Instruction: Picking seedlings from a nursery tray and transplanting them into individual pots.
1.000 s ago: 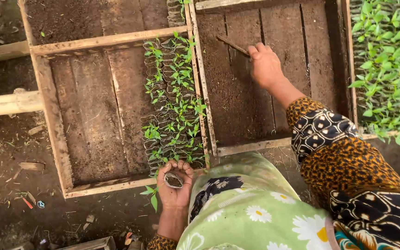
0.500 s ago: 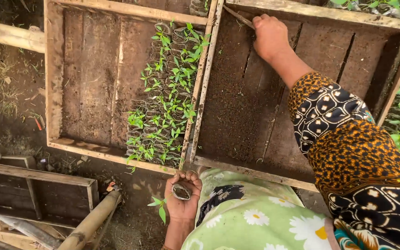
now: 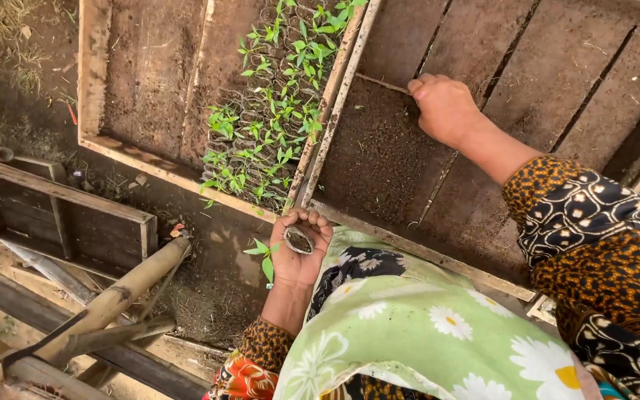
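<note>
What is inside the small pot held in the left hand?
The small pot in the left hand holds dark soil; a green seedling sticks out beside it. Its roots are hidden.

The left hand [image 3: 299,248] is held close to the body, palm turned upward, fingers curled loosely inward into a cup, the wrist bent back from a patterned cuff. The right arm is stretched forward and away from the body, sleeved to the forearm. The right hand [image 3: 444,108] is turned palm down, knuckles uppermost, its fingers closed together and pressed downward.
</note>
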